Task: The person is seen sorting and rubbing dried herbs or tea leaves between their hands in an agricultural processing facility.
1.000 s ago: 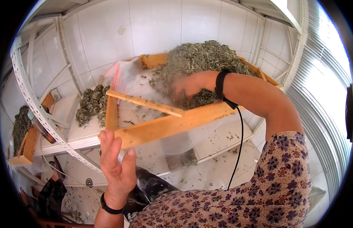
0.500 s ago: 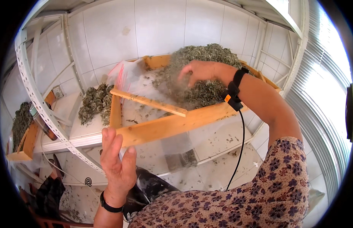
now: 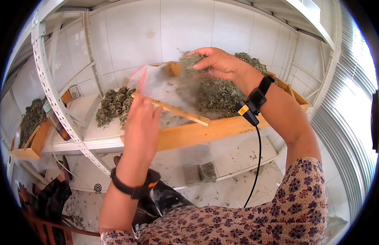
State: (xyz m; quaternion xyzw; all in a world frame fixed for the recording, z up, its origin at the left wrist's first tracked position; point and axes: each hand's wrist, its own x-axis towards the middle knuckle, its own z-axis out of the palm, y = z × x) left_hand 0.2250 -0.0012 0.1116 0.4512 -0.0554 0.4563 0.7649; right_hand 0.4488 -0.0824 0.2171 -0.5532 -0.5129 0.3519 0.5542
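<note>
My right hand (image 3: 222, 65) is raised over the wooden tray, its fingers closed round a clump of dried leaves (image 3: 191, 62). Under it lies a large grey-green heap of dried leaves (image 3: 222, 97), hazy at its left side. The tray's front board (image 3: 197, 134) runs along the shelf edge. A loose wooden strip (image 3: 183, 111) lies slantwise across the tray's left part. My left hand (image 3: 141, 128) is up in front of the tray's left corner, near clear plastic bags with red closure lines (image 3: 146, 79); motion smears its fingers.
A smaller leaf heap (image 3: 111, 107) sits on the shelf left of the tray. Beyond the white perforated post (image 3: 59, 92) are a bottle (image 3: 57, 122) and another wooden tray (image 3: 28, 153) with leaves. The lower shelf (image 3: 238, 163) carries scattered bits and a small packet (image 3: 206, 171).
My right hand has risen from the heap with a clump of leaves in it. My left hand has moved up and right, toward the plastic bags. The view has shifted slightly.
</note>
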